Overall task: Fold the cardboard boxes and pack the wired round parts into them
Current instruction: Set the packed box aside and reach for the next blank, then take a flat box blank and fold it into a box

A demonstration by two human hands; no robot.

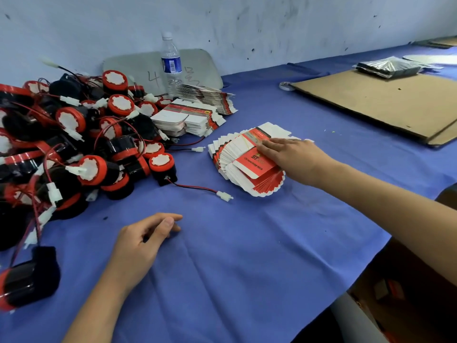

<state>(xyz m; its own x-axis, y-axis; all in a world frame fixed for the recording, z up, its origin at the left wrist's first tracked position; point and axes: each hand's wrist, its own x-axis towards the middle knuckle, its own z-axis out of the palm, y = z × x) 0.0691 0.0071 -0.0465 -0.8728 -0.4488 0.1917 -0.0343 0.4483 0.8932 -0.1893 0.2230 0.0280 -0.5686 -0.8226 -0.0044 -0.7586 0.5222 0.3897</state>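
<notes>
A fanned stack of flat red-and-white cardboard boxes [243, 164] lies on the blue cloth at centre. My right hand [291, 154] rests on top of it with straight fingers pointing left. My left hand [143, 240] lies on the cloth nearer to me, fingers loosely curled, holding nothing. A big pile of round black-and-red wired parts [74, 149] with white connectors covers the left side. One such part [163, 169] stands at the pile's edge, its wire trailing right. Two more flat box stacks [188, 120] lie behind.
A water bottle [171, 63] stands before a grey board [197, 63] leaning on the wall. A large brown cardboard sheet [383, 102] and a dark plastic packet [388, 66] lie at the right. The table edge [366, 268] drops off at the lower right.
</notes>
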